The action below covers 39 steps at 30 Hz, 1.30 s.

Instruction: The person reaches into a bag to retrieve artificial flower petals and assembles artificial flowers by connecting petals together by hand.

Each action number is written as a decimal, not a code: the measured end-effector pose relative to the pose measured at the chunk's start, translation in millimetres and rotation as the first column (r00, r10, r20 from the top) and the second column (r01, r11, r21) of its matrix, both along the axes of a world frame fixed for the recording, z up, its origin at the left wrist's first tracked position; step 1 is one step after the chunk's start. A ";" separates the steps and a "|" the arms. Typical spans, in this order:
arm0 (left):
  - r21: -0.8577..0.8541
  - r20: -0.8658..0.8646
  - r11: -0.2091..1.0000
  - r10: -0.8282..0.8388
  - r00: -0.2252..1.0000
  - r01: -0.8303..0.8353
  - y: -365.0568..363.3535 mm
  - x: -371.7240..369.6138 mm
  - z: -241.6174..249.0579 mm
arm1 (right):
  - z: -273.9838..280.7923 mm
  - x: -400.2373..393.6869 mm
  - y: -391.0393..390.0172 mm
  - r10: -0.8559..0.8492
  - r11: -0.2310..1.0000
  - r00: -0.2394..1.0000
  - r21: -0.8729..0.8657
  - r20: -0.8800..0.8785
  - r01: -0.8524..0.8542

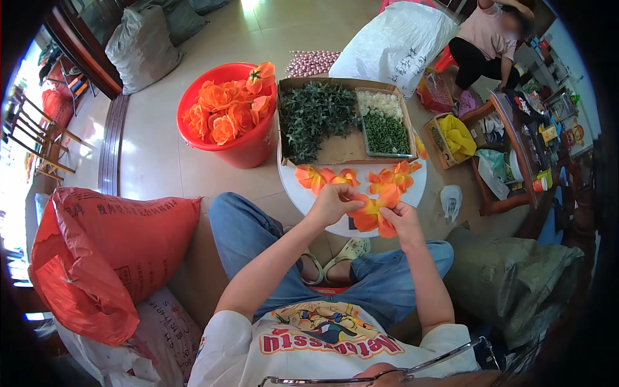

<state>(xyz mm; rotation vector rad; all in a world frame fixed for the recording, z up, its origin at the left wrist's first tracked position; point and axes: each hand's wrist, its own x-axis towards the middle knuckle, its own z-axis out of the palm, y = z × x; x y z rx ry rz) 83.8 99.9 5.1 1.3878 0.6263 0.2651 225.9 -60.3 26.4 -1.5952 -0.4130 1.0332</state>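
In the head view, an orange-and-yellow artificial flower petal piece is spread between my two hands, above the near part of a round white table. My left hand is closed at the petals' left edge, thumb and fingers pinched together. On the other side, my right hand pinches the right petals. Just beyond, more orange petal pieces lie on the table, with others left of them. Behind these rests a cardboard tray of green leaf pieces.
A clear box in the tray holds white and green bits. A red bucket of orange flowers stands left. Sacks flank me: a red one and a dull green one. Another person sits at the far right.
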 end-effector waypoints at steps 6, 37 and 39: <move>0.065 -0.020 0.998 0.008 1.000 -0.007 -1.8 1.7 -9.5 | -3.2 -5.7 -0.3 -0.046 0.999 0.999 -0.001 0.003 0.046; 0.705 0.342 0.565 0.258 0.904 -0.428 -32.9 2.8 -12.0 | -35.5 -3.7 -6.7 -0.217 0.975 0.967 0.011 -0.135 0.221; 0.782 0.339 0.523 0.101 0.935 -0.340 -39.9 5.2 -9.5 | -37.6 0.1 -6.5 -0.222 0.974 0.957 0.011 -0.187 0.228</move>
